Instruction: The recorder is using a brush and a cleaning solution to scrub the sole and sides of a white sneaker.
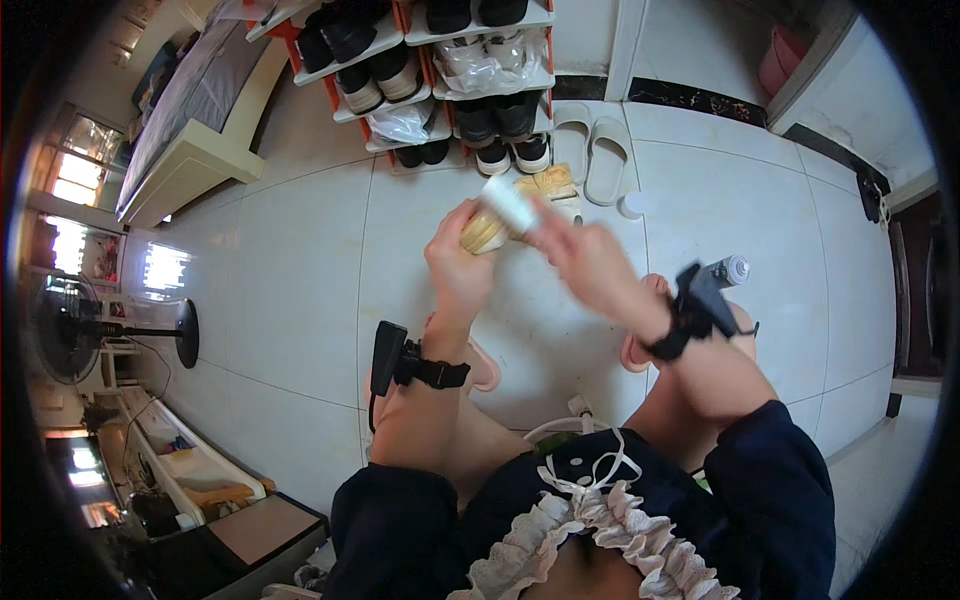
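My left hand (459, 262) grips a shoe with a tan sole (482, 231), held up above the tiled floor. Blurred, my right hand (574, 251) holds a white brush-like thing (508, 204) against or just over that shoe; its exact kind cannot be told. Beyond my hands, another tan-soled shoe (546, 182) lies on the floor in front of the shoe rack. A small white cap (631, 205) sits by the slippers, and a spray can (729, 271) stands to the right of my right wrist.
Ahead is a shoe rack (457, 94) with several pairs of shoes. Light slippers (606, 161) lie beside it. A bed (187, 142) and a standing fan (187, 332) are at the left, a dark-topped cabinet (262, 525) at the lower left. My feet flank the floor below my hands.
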### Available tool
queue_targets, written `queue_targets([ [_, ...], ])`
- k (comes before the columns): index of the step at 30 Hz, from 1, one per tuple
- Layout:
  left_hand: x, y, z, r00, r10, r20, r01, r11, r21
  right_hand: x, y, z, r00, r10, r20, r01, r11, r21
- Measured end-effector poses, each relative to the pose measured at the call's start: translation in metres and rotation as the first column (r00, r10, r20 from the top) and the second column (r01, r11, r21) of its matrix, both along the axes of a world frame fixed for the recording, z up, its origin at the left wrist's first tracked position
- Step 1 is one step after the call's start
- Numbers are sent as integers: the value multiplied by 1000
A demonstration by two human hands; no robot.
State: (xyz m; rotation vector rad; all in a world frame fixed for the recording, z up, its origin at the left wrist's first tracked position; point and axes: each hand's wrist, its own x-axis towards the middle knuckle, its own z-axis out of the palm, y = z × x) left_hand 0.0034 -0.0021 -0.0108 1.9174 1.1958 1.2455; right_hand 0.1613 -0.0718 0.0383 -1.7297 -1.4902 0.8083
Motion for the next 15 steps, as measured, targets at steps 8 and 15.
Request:
queue_targets([
  [8, 6, -5, -2, 998, -16, 54, 16, 1000, 3, 10, 16, -2, 989, 13, 144, -26, 996, 91],
  [15, 5, -3, -6, 999, -12, 51, 12, 1000, -14, 16, 19, -2, 997, 27, 71, -26, 1000, -11],
])
